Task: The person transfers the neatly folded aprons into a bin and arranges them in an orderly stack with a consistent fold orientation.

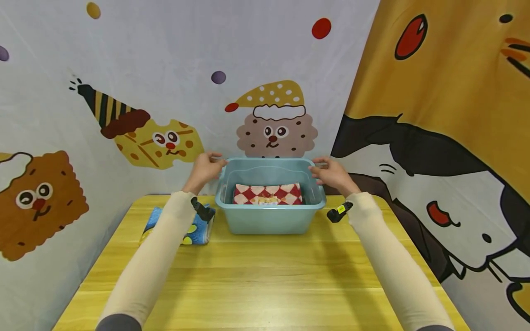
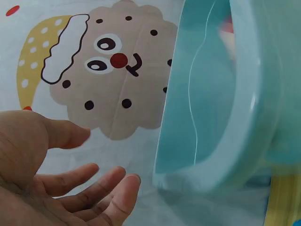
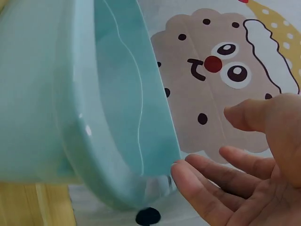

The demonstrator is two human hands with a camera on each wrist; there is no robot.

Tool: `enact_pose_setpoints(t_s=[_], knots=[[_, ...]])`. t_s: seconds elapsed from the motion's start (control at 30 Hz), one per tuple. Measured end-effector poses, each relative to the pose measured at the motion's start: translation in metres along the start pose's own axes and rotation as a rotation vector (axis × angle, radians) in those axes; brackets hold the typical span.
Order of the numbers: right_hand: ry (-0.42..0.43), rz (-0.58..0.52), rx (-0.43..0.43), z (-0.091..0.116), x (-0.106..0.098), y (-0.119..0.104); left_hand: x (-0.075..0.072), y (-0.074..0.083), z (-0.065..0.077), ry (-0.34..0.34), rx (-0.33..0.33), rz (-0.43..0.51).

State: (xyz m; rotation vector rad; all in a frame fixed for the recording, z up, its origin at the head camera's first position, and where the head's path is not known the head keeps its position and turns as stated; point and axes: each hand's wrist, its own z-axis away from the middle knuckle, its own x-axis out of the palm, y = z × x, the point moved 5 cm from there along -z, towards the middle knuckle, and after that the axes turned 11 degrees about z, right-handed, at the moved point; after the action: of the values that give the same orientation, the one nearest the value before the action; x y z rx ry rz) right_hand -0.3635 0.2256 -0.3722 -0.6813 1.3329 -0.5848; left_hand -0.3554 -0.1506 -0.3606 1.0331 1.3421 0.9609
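Observation:
A light blue plastic basin (image 1: pixel 269 220) stands toward the back of the wooden table. Inside it lies a folded red-and-white checked cloth (image 1: pixel 244 195). My left hand (image 1: pixel 207 168) is at the basin's back left corner; in the left wrist view its fingers (image 2: pixel 124 193) are spread and relaxed, a gap away from the rim. At the back right corner is my right hand (image 1: pixel 330 172), fingers loosely extended. One fingertip (image 3: pixel 181 169) of it comes right at the basin's rim in the right wrist view. Neither hand grips anything.
A folded blue towel (image 1: pixel 200 230) with yellow patterns lies left of the basin, partly hidden behind the left forearm. The yellow wooden table (image 1: pixel 269 280) extends in front. Behind it hangs a white cloth backdrop (image 1: pixel 165 55) with cartoon prints, and an orange printed one (image 1: pixel 381 92) is at right.

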Motion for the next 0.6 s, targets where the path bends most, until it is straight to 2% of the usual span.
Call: enact_pose_setpoints(t_s=[0.13, 0.3, 0.43, 0.6], knots=[[0.015, 0.105, -0.053, 0.007, -0.002, -0.002, -0.006, 0.003, 0.005, 0.005, 0.051, -0.061], [0.056, 0.23, -0.128, 0.014, 0.001, -0.008, -0.006, -0.001, 0.01, -0.016, 0.142, -0.15], [0.07, 0.277, -0.181, 0.019, 0.008, -0.011, -0.003, -0.004, 0.013, -0.039, 0.204, -0.221], [0.058, 0.31, -0.2, 0.026, 0.017, -0.013, 0.001, -0.003, 0.021, -0.06, 0.276, -0.304]])
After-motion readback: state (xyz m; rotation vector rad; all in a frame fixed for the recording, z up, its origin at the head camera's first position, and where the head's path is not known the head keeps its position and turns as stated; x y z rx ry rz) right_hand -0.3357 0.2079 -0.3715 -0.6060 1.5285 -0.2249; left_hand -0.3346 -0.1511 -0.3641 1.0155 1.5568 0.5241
